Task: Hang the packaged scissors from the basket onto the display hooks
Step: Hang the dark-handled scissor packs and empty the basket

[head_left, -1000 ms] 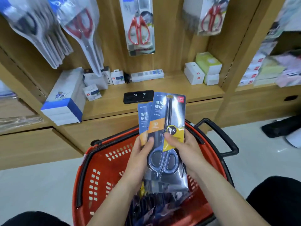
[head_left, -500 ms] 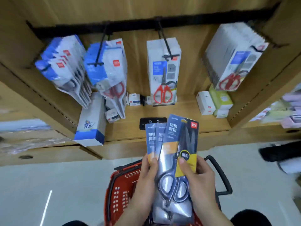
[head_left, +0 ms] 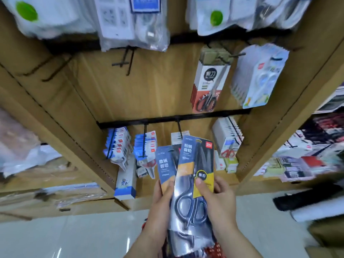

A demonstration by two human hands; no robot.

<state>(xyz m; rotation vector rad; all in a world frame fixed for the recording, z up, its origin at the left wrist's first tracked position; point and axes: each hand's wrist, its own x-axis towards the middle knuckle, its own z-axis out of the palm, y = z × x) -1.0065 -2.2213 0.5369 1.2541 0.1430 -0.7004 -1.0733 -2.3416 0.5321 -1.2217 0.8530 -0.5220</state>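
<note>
I hold a small stack of packaged black scissors in blue and yellow cards. My right hand (head_left: 217,200) grips the front pack (head_left: 193,183) with the thumb on its yellow label. My left hand (head_left: 162,198) grips the packs behind it (head_left: 165,164). They are raised in front of the lower shelf. Empty black display hooks (head_left: 122,61) stick out from the upper rail at centre-left, well above the packs. Only a sliver of the red basket (head_left: 214,251) shows below my wrists.
Wooden display bay with two black rails. Scissor packs (head_left: 210,82) and white packs (head_left: 258,75) hang at upper right. Blue-white packs (head_left: 119,146) hang on the lower rail. Bagged goods (head_left: 134,21) hang across the top. White box (head_left: 126,181) leans on the shelf.
My view has tilted up: the upper rail and empty hooks now show and the basket has nearly dropped out of view. Both hands still hold the packs, lifted higher against the shelves.
</note>
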